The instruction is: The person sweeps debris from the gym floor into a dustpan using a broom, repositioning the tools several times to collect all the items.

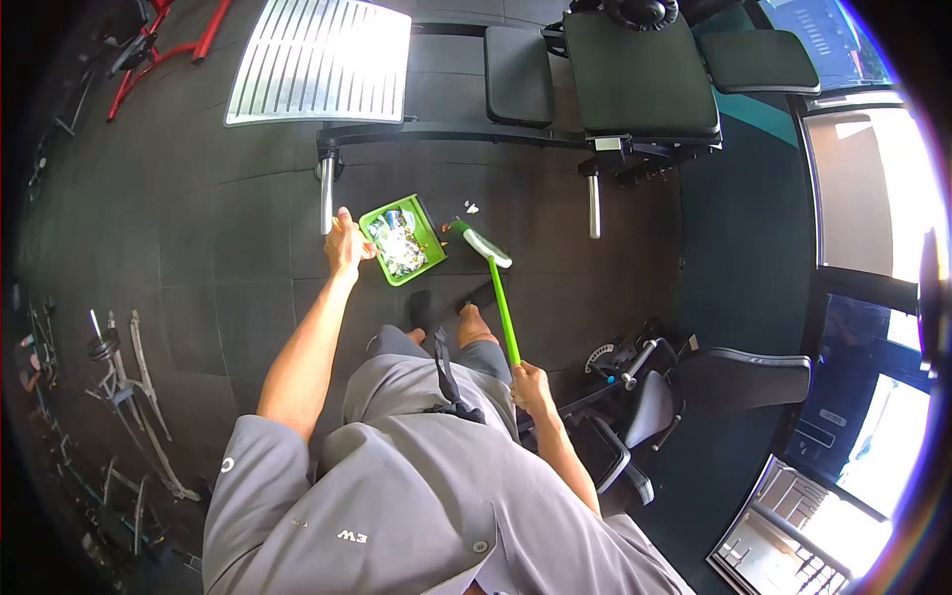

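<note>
My left hand (347,245) is closed at the left side of a green dustpan (429,260), around its handle, which the fingers mostly hide. Paper scraps and other litter (399,243) fill much of the pan. With my right hand (532,387) I grip the bright green stick of a broom (505,312). The broom's green and white head (484,245) is close to the floor, just right of the pan's open edge. A few white scraps (471,207) lie on the dark floor beyond the broom head.
Ahead stands a gym machine with a ribbed metal footplate (317,64), black pads (643,74) and metal posts (594,206). Another padded machine (650,407) is close on my right. More equipment (134,387) stands at the left, and a red frame (164,55) at the far left.
</note>
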